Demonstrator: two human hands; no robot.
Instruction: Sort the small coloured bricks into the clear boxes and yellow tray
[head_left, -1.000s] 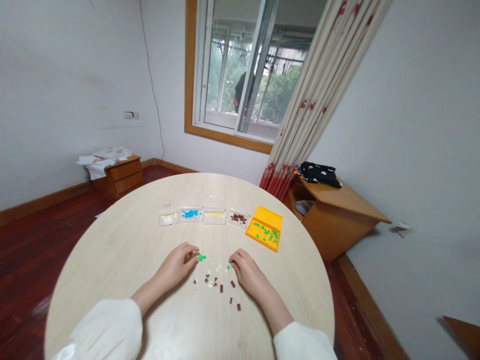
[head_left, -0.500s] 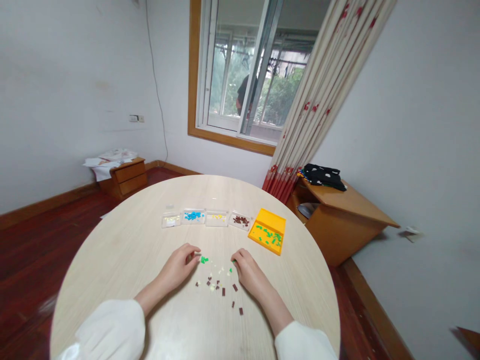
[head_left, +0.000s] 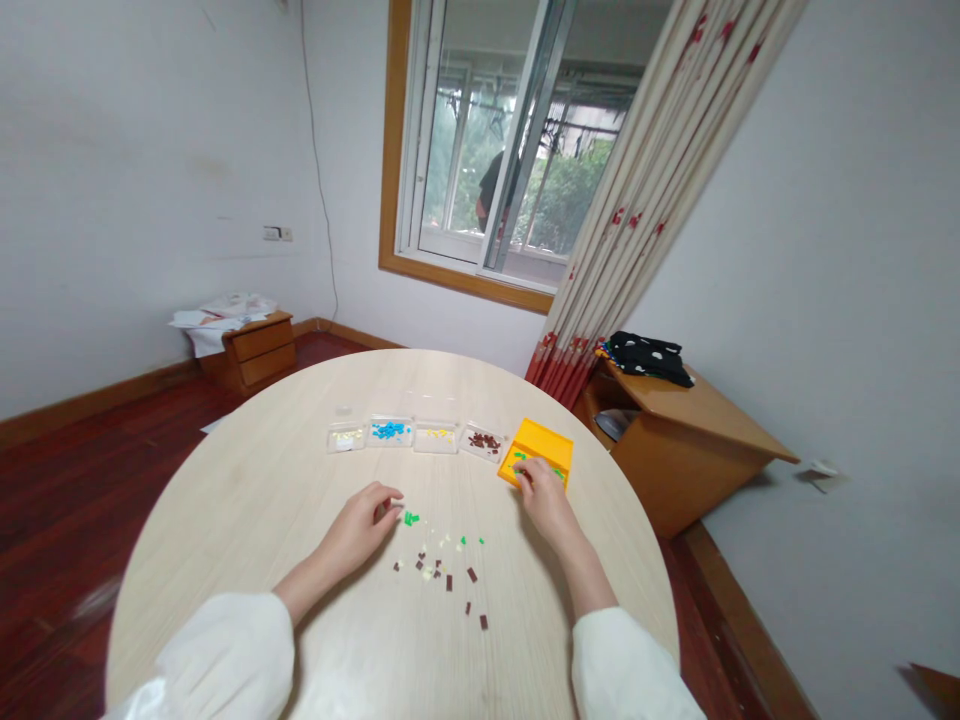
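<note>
My right hand (head_left: 545,493) is over the open yellow box (head_left: 543,436), its fingertips drawn together low among the small green bricks (head_left: 559,474). Whatever is between those fingertips is hidden. My left hand (head_left: 365,524) rests on the table with thumb and forefinger apart and nothing visible between them. Just right of its fingertips sits a small cluster of green bricks (head_left: 410,519). Loose brown bricks (head_left: 449,583), pale cream bricks (head_left: 427,573) and two small green pieces (head_left: 463,541) lie scattered between my forearms.
Beyond my hands, clear trays stand in a row: one with pale pieces (head_left: 346,437), one with blue pieces (head_left: 390,431), one with yellow pieces (head_left: 439,434), one with brown pieces (head_left: 484,442). The round table (head_left: 247,490) has a wooden cabinet (head_left: 675,440) at its right.
My right hand has moved from the loose pieces up and right to the yellow box. One more small green piece now shows on the table where it was. My left hand stays put.
</note>
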